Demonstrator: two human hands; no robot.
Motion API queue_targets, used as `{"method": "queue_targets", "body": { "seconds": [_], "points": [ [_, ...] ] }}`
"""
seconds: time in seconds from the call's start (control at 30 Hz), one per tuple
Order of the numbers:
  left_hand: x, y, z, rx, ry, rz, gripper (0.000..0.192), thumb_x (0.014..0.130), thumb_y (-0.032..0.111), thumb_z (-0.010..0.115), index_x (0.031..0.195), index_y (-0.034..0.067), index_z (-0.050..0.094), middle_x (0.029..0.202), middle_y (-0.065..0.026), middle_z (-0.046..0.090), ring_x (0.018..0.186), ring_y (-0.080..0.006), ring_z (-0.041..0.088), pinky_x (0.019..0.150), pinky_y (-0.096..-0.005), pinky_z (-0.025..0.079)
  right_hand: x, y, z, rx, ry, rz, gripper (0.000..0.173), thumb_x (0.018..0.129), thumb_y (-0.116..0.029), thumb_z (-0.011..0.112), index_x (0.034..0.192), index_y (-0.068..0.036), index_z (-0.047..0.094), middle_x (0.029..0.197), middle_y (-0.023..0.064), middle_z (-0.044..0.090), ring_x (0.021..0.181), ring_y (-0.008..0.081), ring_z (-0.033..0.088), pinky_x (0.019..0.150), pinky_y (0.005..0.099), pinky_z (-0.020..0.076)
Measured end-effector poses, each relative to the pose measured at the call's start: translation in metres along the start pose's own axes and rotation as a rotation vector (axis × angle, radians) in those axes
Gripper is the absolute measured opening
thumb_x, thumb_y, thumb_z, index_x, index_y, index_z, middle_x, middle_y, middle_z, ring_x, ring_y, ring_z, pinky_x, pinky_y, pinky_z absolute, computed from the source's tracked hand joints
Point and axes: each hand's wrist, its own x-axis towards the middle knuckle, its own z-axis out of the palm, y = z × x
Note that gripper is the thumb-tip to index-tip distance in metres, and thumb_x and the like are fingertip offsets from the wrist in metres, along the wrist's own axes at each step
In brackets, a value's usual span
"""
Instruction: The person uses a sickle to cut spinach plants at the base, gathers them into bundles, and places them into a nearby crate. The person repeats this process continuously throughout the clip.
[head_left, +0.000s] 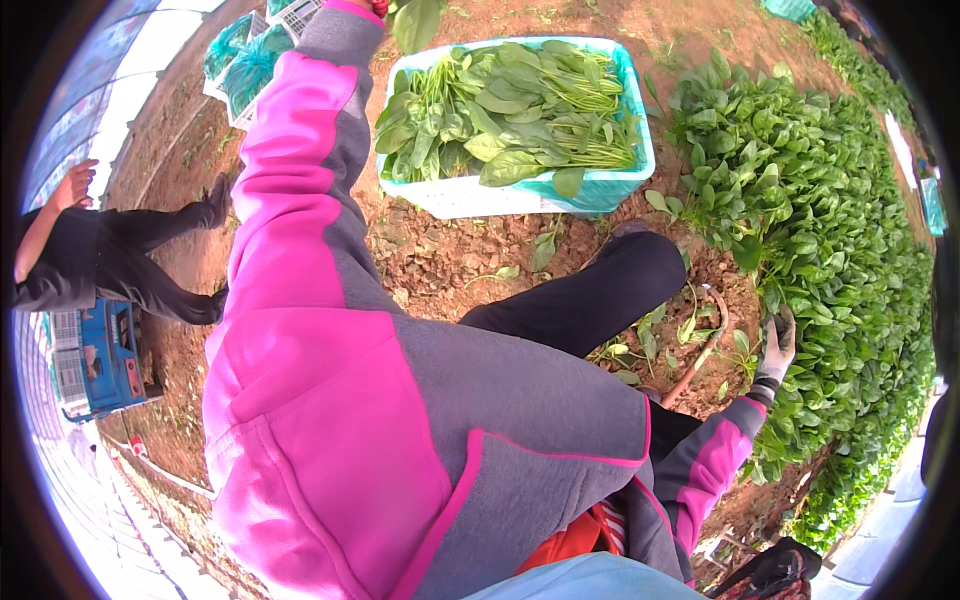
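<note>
My left hand (367, 6) is mostly cut off at the top edge; a bit of red shows at the cuff, with large green leaves (416, 26) beside it. What it holds cannot be made out. My right hand (778, 345), in a pale and dark glove, reaches into the edge of a dense bed of spinach-like plants (847, 217), fingers bent and apart among the leaves. Left of it, a curved tool with a reddish handle (694, 367) lies on the soil. A crate with a turquoise liner (517, 196) holds bundles of cut leafy greens (517, 112).
My bent knee (637, 266) is between crate and tool. Loose leaves lie on reddish soil (450, 255). Lined crates (247, 67) stand at upper left. Another person (112, 255) in dark trousers is at far left, above a blue vehicle or cart (109, 360) with crates. A dark bag (780, 566) lies at lower right.
</note>
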Motion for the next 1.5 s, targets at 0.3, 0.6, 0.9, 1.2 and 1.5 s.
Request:
{"method": "queue_targets", "body": {
  "seconds": [0.3, 0.6, 0.9, 1.2, 1.5],
  "points": [
    [-0.048, -0.183, -0.023, 0.427, -0.654, -0.542, 0.058, 0.058, 0.039, 0.080, 0.096, -0.003, 0.065, 0.089, -0.0115, 0.067, 0.084, -0.0178, 0.061, 0.079, -0.0307, 0.049, -0.020, 0.059, -0.044, -0.106, 0.054, 0.371, 0.045, 0.085, 0.000, 0.062, 0.128, -0.002, 0.050, 0.103, 0.0041, 0.061, 0.084, 0.0101, 0.058, 0.075, 0.0230, 0.0471],
    [-0.173, -0.301, 0.041, 0.484, -0.552, -0.992, 0.110, 0.053, 0.053, 0.081, 0.138, 0.000, 0.036, 0.136, -0.0228, 0.045, 0.126, -0.0330, 0.045, 0.105, -0.0377, 0.036, -0.051, 0.109, -0.077, -0.178, 0.057, 0.610, 0.040, 0.087, -0.005, 0.062, 0.126, -0.004, 0.051, 0.093, 0.0039, 0.063, 0.069, 0.0113, 0.059, 0.055, 0.0248, 0.0479],
    [-0.272, -0.251, 0.007, 0.501, -0.871, -0.416, 0.086, 0.080, 0.065, 0.054, 0.144, 0.014, 0.028, 0.147, -0.0180, 0.030, 0.135, -0.0336, 0.030, 0.110, -0.0428, 0.026, -0.093, 0.168, -0.115, -0.264, 0.203, 0.732, 0.043, 0.084, -0.009, 0.066, 0.125, -0.005, 0.051, 0.099, 0.0054, 0.064, 0.076, 0.0153, 0.064, 0.057, 0.0286, 0.0526],
    [-0.326, -0.308, 0.044, 1.013, -1.275, -0.502, 0.065, 0.090, 0.020, 0.039, 0.149, 0.020, 0.011, 0.152, -0.0147, 0.021, 0.135, -0.0314, 0.033, 0.109, -0.0431, 0.030, -0.119, 0.233, -0.101, -0.329, 0.109, 0.871, 0.039, 0.083, -0.015, 0.066, 0.117, -0.001, 0.055, 0.074, 0.0027, 0.060, 0.061, 0.0095, 0.054, 0.050, 0.0240, 0.0427],
    [-0.093, -0.090, 0.123, 0.898, -0.886, 0.172, 0.046, 0.085, 0.029, 0.061, 0.126, 0.009, 0.055, 0.122, -0.0147, 0.060, 0.113, -0.0282, 0.057, 0.097, -0.0366, 0.042, -0.141, 0.258, -0.101, -0.732, 0.147, 1.149, 0.058, 0.070, -0.041, 0.065, 0.117, -0.009, 0.063, 0.116, 0.0173, 0.063, 0.112, 0.0287, 0.058, 0.094, 0.0379, 0.0454]
  ]
}}
